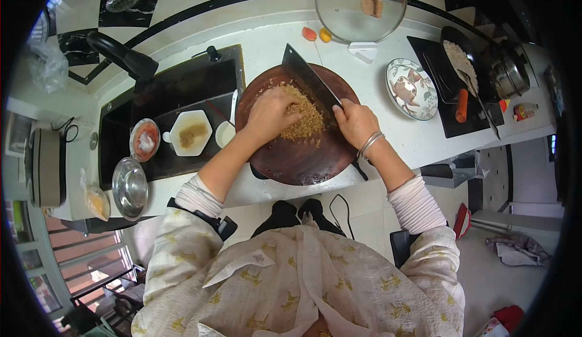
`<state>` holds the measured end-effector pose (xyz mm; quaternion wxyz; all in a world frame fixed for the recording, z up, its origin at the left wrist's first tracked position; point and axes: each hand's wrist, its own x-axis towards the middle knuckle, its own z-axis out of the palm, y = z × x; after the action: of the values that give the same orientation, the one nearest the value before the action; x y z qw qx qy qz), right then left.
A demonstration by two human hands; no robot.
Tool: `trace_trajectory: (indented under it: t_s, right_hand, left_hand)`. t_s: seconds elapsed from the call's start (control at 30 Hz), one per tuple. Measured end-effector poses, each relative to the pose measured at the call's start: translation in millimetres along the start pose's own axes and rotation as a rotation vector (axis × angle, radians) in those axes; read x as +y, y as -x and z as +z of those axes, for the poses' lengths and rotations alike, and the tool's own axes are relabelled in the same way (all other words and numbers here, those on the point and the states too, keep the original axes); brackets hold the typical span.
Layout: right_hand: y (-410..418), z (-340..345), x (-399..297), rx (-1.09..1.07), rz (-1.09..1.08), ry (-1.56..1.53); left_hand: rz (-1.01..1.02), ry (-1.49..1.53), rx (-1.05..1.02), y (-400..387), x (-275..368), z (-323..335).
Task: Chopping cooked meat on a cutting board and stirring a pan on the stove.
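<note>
My right hand [357, 123] grips the handle of a cleaver [311, 75]. Its broad dark blade slants to the upper left across a round wooden chopping board [300, 166], on the right side of a heap of finely chopped tan food [305, 121]. On the heap's left side rests my left hand [272, 115], thumb and fingers apart and touching the bits. Some loose crumbs lie around the heap on the dark red-brown board.
Left is a black sink [182, 89] holding a hexagonal dish [194, 132] and a bowl [145, 140]; a metal bowl [130, 188] sits at its front. Right are a patterned bowl [411, 89] and a pan [460, 59] on the cooktop. A glass lid [341, 9] leans behind.
</note>
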<state>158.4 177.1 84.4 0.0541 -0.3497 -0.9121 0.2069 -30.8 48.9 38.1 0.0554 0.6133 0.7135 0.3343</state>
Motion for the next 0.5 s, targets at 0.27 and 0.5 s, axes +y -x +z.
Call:
trace_trajectory:
  t_s: [0.27,0.5]
  right_hand:
    - [5,-3,18,0.018,0.052,-0.130]
    - [2,-3,14,0.034,0.012,-0.144]
  left_hand:
    - [-0.105,0.211,-0.086,-10,-2,-5]
    - [-0.457,0.529,-0.216,-10,-15,-22]
